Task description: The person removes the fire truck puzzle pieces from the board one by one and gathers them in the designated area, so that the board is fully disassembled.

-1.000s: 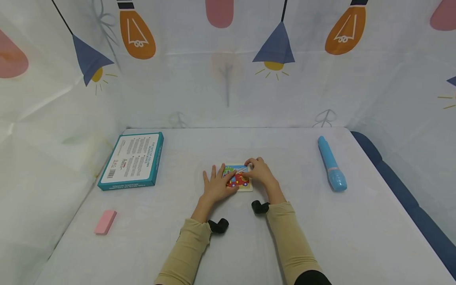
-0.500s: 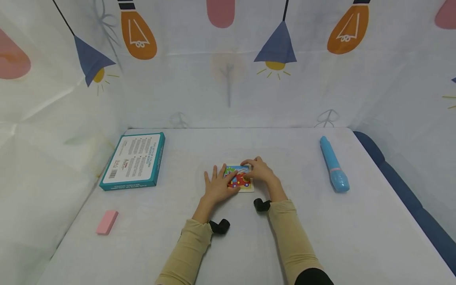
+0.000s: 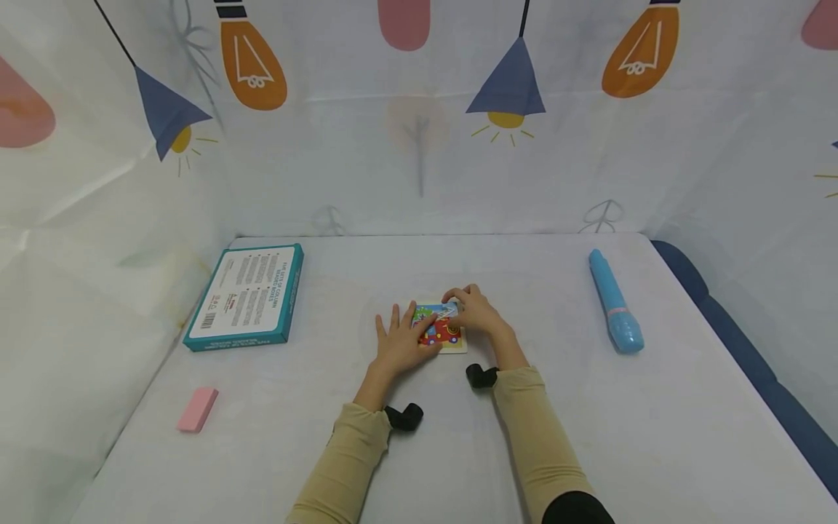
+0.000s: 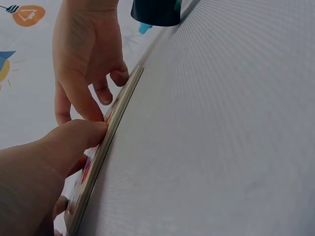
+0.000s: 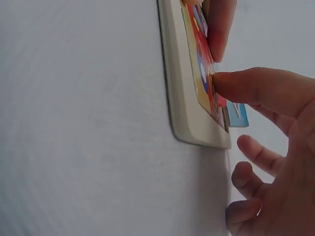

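A small wooden jigsaw puzzle (image 3: 455,351) with a picture of a red vehicle lies mid-table. My left hand (image 3: 401,347) rests on its left part with straight, spread fingers; its thumb lies along the near side in the left wrist view, where the board (image 4: 109,129) shows edge-on. From the right, my right hand (image 3: 480,317) reaches over the upper corner, thumb and forefinger bent together. A blue puzzle piece (image 5: 239,116) stands raised and tilted out of the board there, between those fingers. In the right wrist view the thumb (image 5: 246,88) covers part of it, and the forefinger is mostly hidden.
A teal-edged flat box (image 3: 245,295) lies at the back left, a pink eraser-like block (image 3: 197,409) nearer on the left. On the right lies a light blue pen-shaped device (image 3: 614,302). A printed white curtain (image 3: 366,167) rises behind the white table (image 3: 655,437).
My right forefinger has shifted slightly left along the puzzle's top edge, and the blue piece there shows a little more tilted. My left hand holds its place.
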`<control>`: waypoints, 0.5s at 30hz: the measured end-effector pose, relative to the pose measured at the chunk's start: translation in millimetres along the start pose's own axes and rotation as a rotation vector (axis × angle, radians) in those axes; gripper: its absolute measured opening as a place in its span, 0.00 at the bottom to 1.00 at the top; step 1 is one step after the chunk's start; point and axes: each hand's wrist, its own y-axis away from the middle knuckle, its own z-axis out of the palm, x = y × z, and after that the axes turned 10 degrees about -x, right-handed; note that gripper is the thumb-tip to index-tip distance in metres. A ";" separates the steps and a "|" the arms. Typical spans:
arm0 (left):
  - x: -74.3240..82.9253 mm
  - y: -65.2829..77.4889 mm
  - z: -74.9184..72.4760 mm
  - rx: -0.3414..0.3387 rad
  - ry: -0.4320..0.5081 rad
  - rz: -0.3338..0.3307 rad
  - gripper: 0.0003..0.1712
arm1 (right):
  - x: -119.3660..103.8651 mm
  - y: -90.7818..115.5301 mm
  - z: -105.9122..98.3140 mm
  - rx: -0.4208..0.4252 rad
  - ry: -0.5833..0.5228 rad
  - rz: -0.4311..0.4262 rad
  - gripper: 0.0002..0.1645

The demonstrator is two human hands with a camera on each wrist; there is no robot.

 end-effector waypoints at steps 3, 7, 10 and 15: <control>1.3 0.6 -0.8 -0.007 -0.004 0.012 0.37 | 0.3 1.0 0.1 0.013 -0.028 -0.061 0.25; 2.3 1.2 -1.7 -0.012 -0.009 0.039 0.36 | 1.3 2.9 1.7 0.022 -0.100 -0.115 0.22; 1.7 0.8 -1.0 -0.009 -0.020 0.043 0.36 | 2.3 5.0 3.1 0.037 -0.154 -0.112 0.20; -0.4 -1.1 1.7 -0.018 -0.031 0.025 0.37 | 7.1 10.0 0.8 0.113 -0.268 -0.080 0.18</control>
